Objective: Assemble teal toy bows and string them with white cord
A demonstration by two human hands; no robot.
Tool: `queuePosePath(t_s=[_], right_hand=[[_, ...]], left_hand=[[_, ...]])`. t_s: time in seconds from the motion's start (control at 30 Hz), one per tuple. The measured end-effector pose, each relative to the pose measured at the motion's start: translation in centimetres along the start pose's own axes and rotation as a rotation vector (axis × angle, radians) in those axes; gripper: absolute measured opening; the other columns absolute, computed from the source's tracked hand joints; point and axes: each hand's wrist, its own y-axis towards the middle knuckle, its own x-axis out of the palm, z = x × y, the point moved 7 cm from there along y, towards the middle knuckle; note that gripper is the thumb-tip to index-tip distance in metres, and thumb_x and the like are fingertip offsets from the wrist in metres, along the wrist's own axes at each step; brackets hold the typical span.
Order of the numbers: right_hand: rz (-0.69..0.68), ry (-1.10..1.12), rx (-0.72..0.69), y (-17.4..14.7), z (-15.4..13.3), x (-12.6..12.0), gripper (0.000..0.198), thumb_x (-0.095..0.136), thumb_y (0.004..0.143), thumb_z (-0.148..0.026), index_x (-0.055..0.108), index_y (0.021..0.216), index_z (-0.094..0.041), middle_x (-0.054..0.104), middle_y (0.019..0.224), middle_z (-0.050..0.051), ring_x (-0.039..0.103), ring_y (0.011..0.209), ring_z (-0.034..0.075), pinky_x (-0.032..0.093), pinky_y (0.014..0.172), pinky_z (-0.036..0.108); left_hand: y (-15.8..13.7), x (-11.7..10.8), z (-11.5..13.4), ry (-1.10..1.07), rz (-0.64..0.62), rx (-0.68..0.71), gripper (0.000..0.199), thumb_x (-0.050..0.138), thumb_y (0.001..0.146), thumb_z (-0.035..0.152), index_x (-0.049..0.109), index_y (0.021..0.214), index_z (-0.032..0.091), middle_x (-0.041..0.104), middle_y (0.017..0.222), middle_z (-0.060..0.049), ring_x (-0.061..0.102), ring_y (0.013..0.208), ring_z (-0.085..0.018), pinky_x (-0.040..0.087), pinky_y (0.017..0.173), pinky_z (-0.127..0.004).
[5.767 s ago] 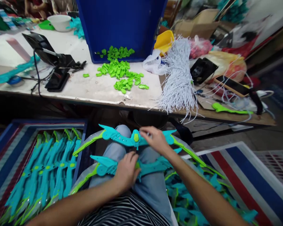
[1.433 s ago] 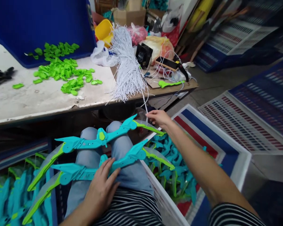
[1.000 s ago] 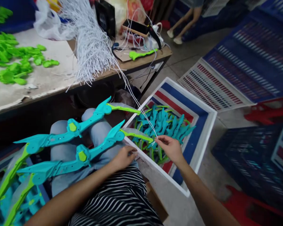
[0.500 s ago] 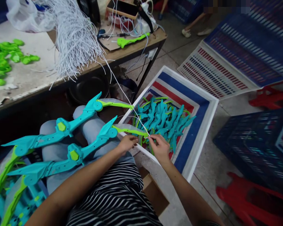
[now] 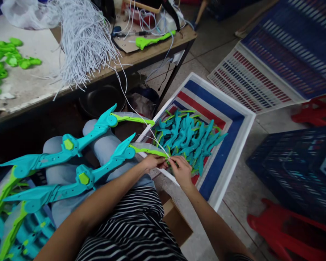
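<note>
Two turquoise toy bows with lime-green limbs lie across my lap, a nearer toy bow (image 5: 99,174) and a farther toy bow (image 5: 88,141). My left hand (image 5: 153,162) is closed at the tip of the nearer bow's green limb (image 5: 149,150), its fingertips partly hidden. Close beside it, my right hand (image 5: 181,169) pinches a white cord (image 5: 133,108) at that same tip. From there the cord runs, slightly slack, up to a large bundle of white cords (image 5: 84,43) on the workbench. Any knot is too small to make out.
A white-rimmed crate (image 5: 230,145) with a striped lining holds several turquoise bows, right of my hands. Green plastic parts (image 5: 2,59) lie on the workbench (image 5: 29,85). Blue crates (image 5: 290,159) and a red stool (image 5: 279,228) stand at right. A cardboard box (image 5: 176,221) sits below.
My left hand has moved right to the limb tip and closed in beside my right hand. The taut cord has slackened. The view has shifted slightly.
</note>
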Motion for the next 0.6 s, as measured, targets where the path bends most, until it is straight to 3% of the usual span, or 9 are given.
queuePosePath(t_s=[0.17, 0.27, 0.37, 0.47, 0.53, 0.6], right_hand=[[0.01, 0.182, 0.354, -0.4, 3.7, -0.1, 0.025, 0.062, 0.08, -0.045, 0.064, 0.073, -0.022, 0.069, 0.073, 0.003, 0.06, 0.064, 0.018, 0.048, 0.06, 0.031], [-0.006, 0.419, 0.594, -0.4, 5.2, 1.5, 0.034, 0.064, 0.073, -0.054, 0.06, 0.071, -0.021, 0.066, 0.066, 0.001, 0.054, 0.051, 0.014, 0.043, 0.05, 0.027], [-0.03, 0.543, 0.694, -0.1, 5.0, 2.8, 0.037, 0.069, 0.066, -0.056, 0.057, 0.068, -0.021, 0.055, 0.051, -0.004, 0.045, 0.043, 0.011, 0.037, 0.044, 0.024], [-0.002, 0.577, 0.726, 0.2, 4.4, 2.5, 0.037, 0.073, 0.062, -0.053, 0.056, 0.067, -0.021, 0.054, 0.051, -0.005, 0.046, 0.044, 0.01, 0.037, 0.046, 0.023], [0.002, 0.594, 0.742, 0.3, 4.1, 2.0, 0.037, 0.074, 0.061, -0.052, 0.056, 0.066, -0.021, 0.056, 0.053, -0.005, 0.047, 0.046, 0.01, 0.038, 0.047, 0.023], [-0.011, 0.594, 0.755, 0.3, 4.0, 1.5, 0.036, 0.076, 0.06, -0.051, 0.057, 0.066, -0.02, 0.055, 0.051, -0.005, 0.047, 0.046, 0.01, 0.038, 0.048, 0.024]], left_hand=[[0.1, 0.6, 0.4, 0.031, -0.012, 0.013, 0.024, 0.067, 0.076, 0.033, 0.064, 0.068, 0.01, 0.063, 0.06, -0.002, 0.055, 0.053, -0.009, 0.045, 0.057, -0.022], [-0.1, 0.7, 0.7, 0.113, 0.013, 0.009, 0.025, 0.062, 0.08, 0.029, 0.06, 0.061, 0.012, 0.06, 0.054, 0.0, 0.05, 0.046, -0.008, 0.041, 0.049, -0.02], [-1.6, 0.0, 1.5, 0.203, 0.064, 0.002, 0.027, 0.056, 0.08, 0.022, 0.055, 0.054, 0.014, 0.054, 0.048, 0.002, 0.045, 0.04, -0.008, 0.035, 0.044, -0.019], [-6.6, -2.7, 2.9, 0.327, 0.117, 0.045, 0.027, 0.055, 0.079, 0.022, 0.054, 0.053, 0.015, 0.053, 0.048, 0.002, 0.046, 0.043, -0.008, 0.035, 0.047, -0.019], [-12.2, -5.6, 3.4, 0.523, 0.161, 0.111, 0.028, 0.053, 0.08, 0.031, 0.057, 0.057, 0.016, 0.054, 0.051, 0.002, 0.047, 0.048, -0.01, 0.037, 0.049, -0.02], [-19.0, -9.8, 2.2, 0.643, 0.26, 0.069, 0.039, 0.047, 0.083, 0.046, 0.06, 0.061, 0.017, 0.053, 0.051, 0.001, 0.048, 0.049, -0.012, 0.039, 0.049, -0.02]])
